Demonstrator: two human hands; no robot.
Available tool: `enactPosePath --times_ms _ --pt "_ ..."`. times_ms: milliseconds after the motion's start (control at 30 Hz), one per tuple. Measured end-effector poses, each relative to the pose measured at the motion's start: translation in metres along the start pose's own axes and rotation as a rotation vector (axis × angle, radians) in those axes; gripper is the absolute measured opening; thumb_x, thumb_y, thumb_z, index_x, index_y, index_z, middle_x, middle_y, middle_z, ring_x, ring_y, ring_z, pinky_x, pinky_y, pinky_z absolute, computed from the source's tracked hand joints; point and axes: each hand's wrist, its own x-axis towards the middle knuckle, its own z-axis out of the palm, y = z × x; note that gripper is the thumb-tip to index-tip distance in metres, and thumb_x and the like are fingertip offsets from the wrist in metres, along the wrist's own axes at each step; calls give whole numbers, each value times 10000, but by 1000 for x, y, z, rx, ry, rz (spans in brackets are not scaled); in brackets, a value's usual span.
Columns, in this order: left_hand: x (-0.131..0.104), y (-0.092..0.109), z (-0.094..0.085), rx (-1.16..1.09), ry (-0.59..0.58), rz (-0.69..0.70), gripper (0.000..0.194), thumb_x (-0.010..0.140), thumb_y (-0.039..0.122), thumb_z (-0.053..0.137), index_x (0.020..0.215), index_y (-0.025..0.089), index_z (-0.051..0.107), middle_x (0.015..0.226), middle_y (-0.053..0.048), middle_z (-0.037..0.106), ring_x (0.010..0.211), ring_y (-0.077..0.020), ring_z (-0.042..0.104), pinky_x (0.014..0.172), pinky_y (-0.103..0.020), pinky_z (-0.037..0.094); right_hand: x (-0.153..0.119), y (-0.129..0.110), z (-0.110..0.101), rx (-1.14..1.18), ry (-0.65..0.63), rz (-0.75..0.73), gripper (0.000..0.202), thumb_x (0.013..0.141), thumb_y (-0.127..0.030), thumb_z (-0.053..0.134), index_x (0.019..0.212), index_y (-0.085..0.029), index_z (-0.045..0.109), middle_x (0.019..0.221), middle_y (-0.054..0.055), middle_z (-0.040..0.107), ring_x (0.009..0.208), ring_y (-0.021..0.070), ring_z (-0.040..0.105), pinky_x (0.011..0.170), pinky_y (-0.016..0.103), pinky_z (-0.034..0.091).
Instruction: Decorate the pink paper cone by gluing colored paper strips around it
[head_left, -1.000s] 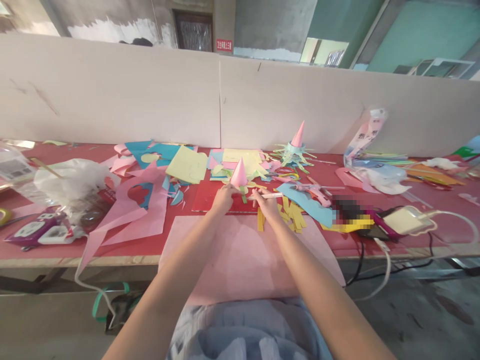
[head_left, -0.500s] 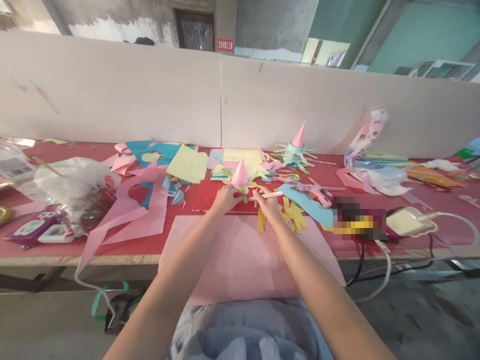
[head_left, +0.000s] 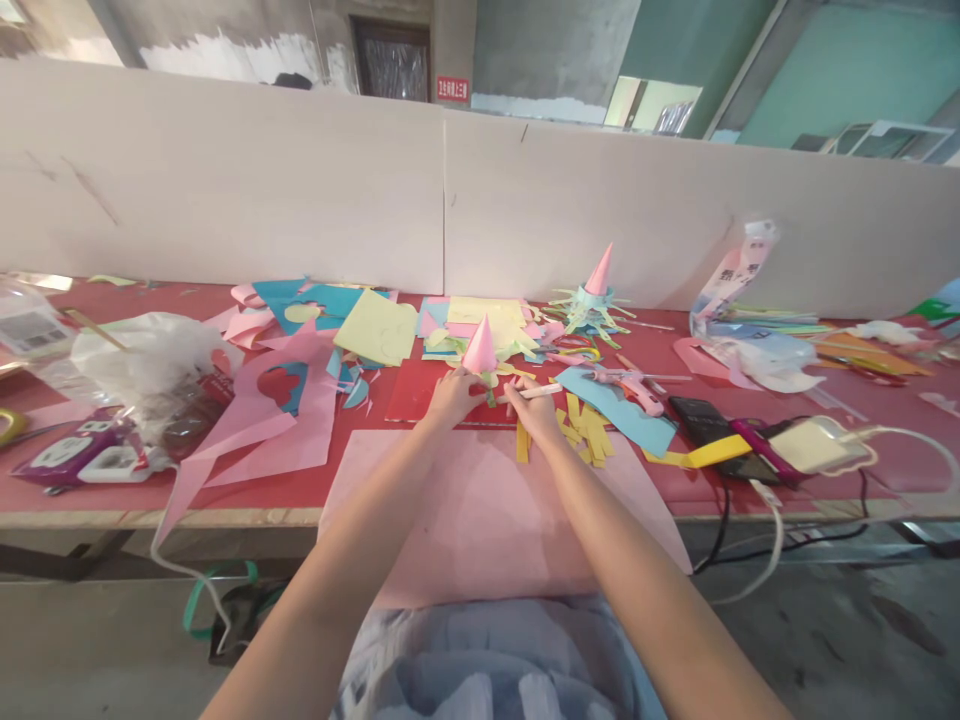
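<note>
- The person's left hand (head_left: 452, 397) sits against the lower left of an upright, pointed cone of smooth pink paper (head_left: 480, 350); its fingers are curved, but I cannot tell whether they pinch the cone or only touch its base.
- The cone stands just beyond both hands, between them and nearer the left, its tip pointing up.
- A small pale-green paper strip (head_left: 491, 388) hangs at the front of the cone's base, in the space between the two hands.
- The person's right hand (head_left: 529, 402) grasps a slim white pen-like stick (head_left: 541, 391) between thumb and fingers, its near end jutting out to the right; the cone lies up and to the left of this hand.
- Under the hands and the cone is a flat, glossy red board (head_left: 410, 392), with a large pale-pink sheet (head_left: 465, 520) nearer the body.
- Just right of the right hand lie loose strips of mustard-yellow paper (head_left: 592, 432), beside a curved light-blue paper piece (head_left: 616, 408) and a pink glue gun (head_left: 637, 390).
- Farther back, well apart from the hands, stands a second pink cone (head_left: 600, 270) on a pale-blue band with green paper strips spreading around it.
</note>
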Motion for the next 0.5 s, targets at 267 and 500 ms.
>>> enactPosePath --times_ms 267,500 --pt "-1 1 -1 4 -2 3 183 780 292 624 948 276 695 1019 -29 599 1003 -211 552 898 -339 415 0 -2 -1 0 -21 -2 318 798 -402 535 587 -239 362 408 -58 501 434 129 475 503 253 366" --pt "0 1 0 10 -6 0 183 786 295 616 952 283 691 1031 -30 595 1018 -223 548 897 -355 416 0 -1 0 5 -27 -5 323 820 -449 505 611 -240 373 458 -46 555 475 136 527 553 264 406"
